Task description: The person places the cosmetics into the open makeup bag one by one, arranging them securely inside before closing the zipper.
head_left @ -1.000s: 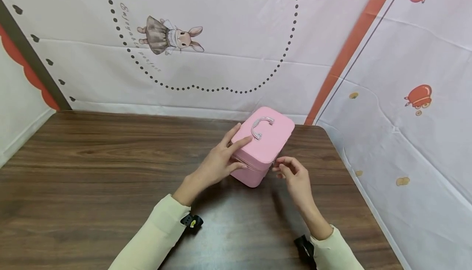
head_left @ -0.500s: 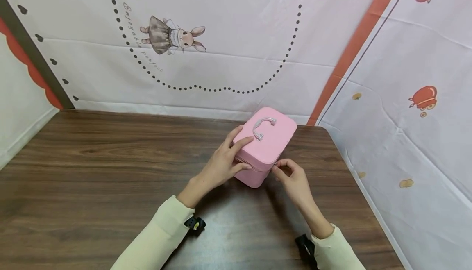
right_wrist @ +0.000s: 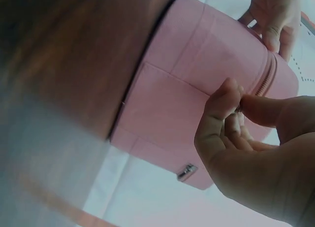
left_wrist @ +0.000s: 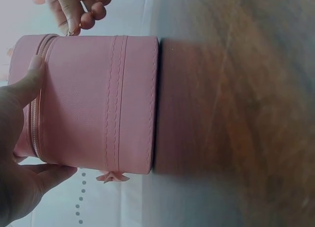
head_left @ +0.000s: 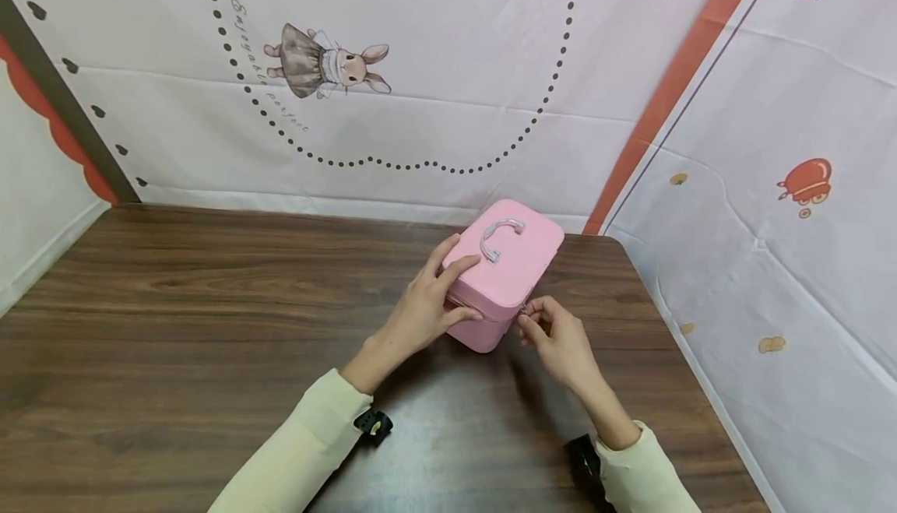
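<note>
A pink vanity case (head_left: 522, 264) stands on the table, its lid down, with a silver curved handle (head_left: 488, 242) on top. My left hand (head_left: 416, 307) holds the lid's left side, fingers over the top and thumb along the zipper (left_wrist: 35, 121). At the near right corner, my right hand (head_left: 564, 346) pinches a small metal zipper pull (right_wrist: 238, 109) between thumb and index finger. The fingertips mostly cover that pull. A second zipper pull (right_wrist: 187, 172) shows farther along the same side in the right wrist view.
The brown wooden table (head_left: 210, 326) meets a white printed cloth (head_left: 448, 124) behind the case. Another cloth wall (head_left: 757, 279) rises along the right table edge. A pink bow-like piece (left_wrist: 113, 177) sticks out from the case's far side.
My right thumb and index finger have come together on the zipper pull at the corner. The left hand keeps its hold, and the case stays in place.
</note>
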The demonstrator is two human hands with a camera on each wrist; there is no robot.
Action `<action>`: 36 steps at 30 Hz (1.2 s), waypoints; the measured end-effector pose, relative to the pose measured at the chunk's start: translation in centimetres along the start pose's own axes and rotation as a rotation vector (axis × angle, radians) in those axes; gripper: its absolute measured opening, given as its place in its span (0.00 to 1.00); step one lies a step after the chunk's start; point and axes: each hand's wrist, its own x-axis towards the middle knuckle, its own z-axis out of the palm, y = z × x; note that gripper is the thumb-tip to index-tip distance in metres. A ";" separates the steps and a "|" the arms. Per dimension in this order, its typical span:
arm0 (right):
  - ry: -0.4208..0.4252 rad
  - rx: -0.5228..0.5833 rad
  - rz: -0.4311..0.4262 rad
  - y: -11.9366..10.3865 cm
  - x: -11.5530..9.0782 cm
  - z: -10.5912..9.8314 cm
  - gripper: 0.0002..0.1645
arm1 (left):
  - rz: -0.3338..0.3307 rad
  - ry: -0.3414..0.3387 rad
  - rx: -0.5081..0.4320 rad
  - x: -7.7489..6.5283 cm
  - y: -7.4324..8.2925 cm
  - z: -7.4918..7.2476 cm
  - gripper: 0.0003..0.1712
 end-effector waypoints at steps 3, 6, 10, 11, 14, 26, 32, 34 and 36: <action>-0.004 -0.044 -0.028 -0.1 -0.1 -0.3 0.02 | -0.014 0.006 0.010 0.0 0.1 0.1 0.45; -0.007 -0.090 -0.085 -0.2 -0.2 -0.4 0.03 | -0.020 0.013 0.018 0.0 0.1 0.2 0.45; 0.004 -0.139 -0.160 -0.4 -0.3 -0.3 0.05 | -0.023 0.029 0.023 -0.1 0.2 0.2 0.45; 0.005 -0.143 -0.172 -0.4 -0.3 -0.3 0.05 | -0.023 0.033 0.025 -0.1 0.2 0.2 0.45; -0.009 -0.143 -0.195 -0.8 -0.6 -0.3 0.07 | -0.027 0.041 0.027 -0.2 0.2 0.2 0.45; -0.043 -0.120 -0.194 -2.2 -1.7 0.3 0.09 | -0.028 0.076 0.020 -0.3 0.8 0.4 0.45; 0.004 -0.114 -0.261 -2.1 -1.9 0.9 0.09 | -0.065 0.113 0.024 -0.4 1.5 0.9 0.46; 0.016 -0.112 -0.293 -2.1 -1.9 1.0 0.09 | -0.085 0.130 0.024 -0.4 1.9 1.2 0.46; 0.025 -0.115 -0.307 -2.0 -1.9 1.1 0.09 | -0.101 0.143 0.026 -0.4 2.2 1.4 0.46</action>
